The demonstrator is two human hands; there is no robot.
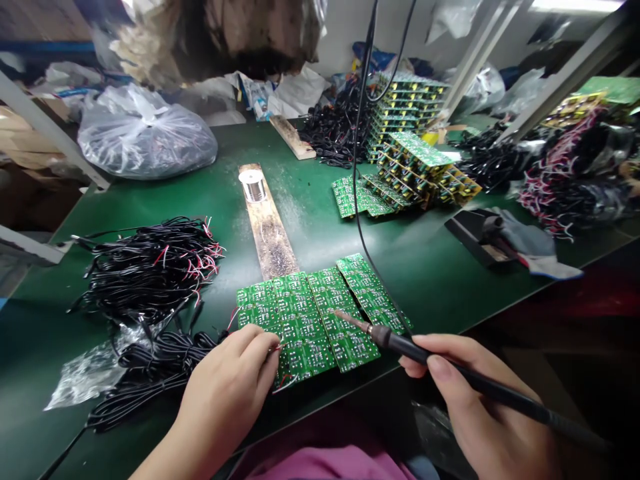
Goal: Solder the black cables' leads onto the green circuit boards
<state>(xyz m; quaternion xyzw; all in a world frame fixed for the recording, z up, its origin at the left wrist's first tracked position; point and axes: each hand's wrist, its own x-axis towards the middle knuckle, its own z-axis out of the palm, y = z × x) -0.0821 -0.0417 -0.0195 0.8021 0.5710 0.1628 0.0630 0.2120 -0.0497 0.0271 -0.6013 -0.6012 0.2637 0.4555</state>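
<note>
At the near table (430,267) edge, right hand (480,407) is closed pen-style round a slim black soldering iron (450,370), its tip on or just over the green boards (310,320). Fingertips of left hand (225,393) pinch a thin red wire (281,347) at the boards' near-left edge. Risk: a slip of the tip could burn those fingers or bridge pads. Boards flat, glossy, tiled. Tangled black cable bundle (150,267) to the left; scorched wooden strip (267,230) and shiny solder spool (253,185) behind.

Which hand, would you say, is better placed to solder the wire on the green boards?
Right, probably: the right hand grips the soldering iron, tip over the boards; the left hand pins the wire.
</note>
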